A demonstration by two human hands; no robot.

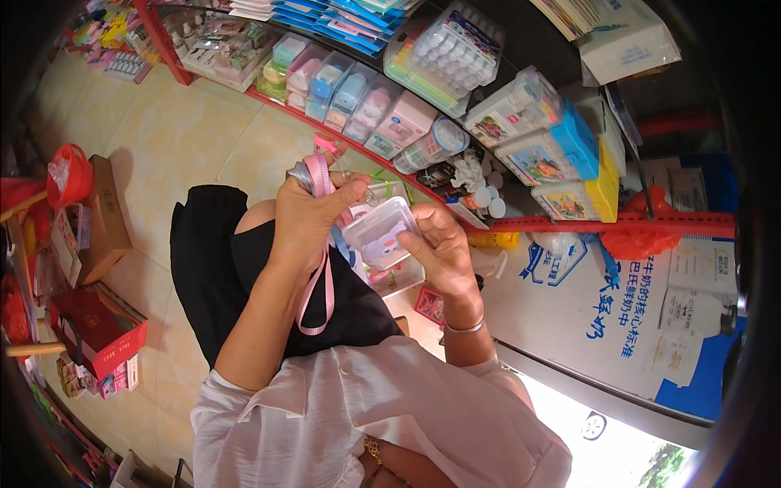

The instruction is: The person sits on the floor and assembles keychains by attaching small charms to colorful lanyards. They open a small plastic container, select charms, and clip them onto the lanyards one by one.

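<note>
My left hand (305, 213) is closed around a bundle of pink ribbon (322, 172) and a grey strip. One pink loop hangs down below the wrist, and a small clear piece with a pink end sticks up past the fingertips. My right hand (443, 248) grips a small clear plastic box (379, 233) by its right side, thumb on its face. A pale cartoon print shows on the box. Under it, over my lap, is another clear container (399, 282) with colourful contents, partly hidden by the box and my right hand.
Ahead, a red-edged shelf carries clear boxes (352, 96), a round tub (439, 140) and handled cases (541, 154). A brown carton (106, 220), red basket (67, 175) and red box (102, 329) stand to my left. A white printed panel (561, 301) lies at right.
</note>
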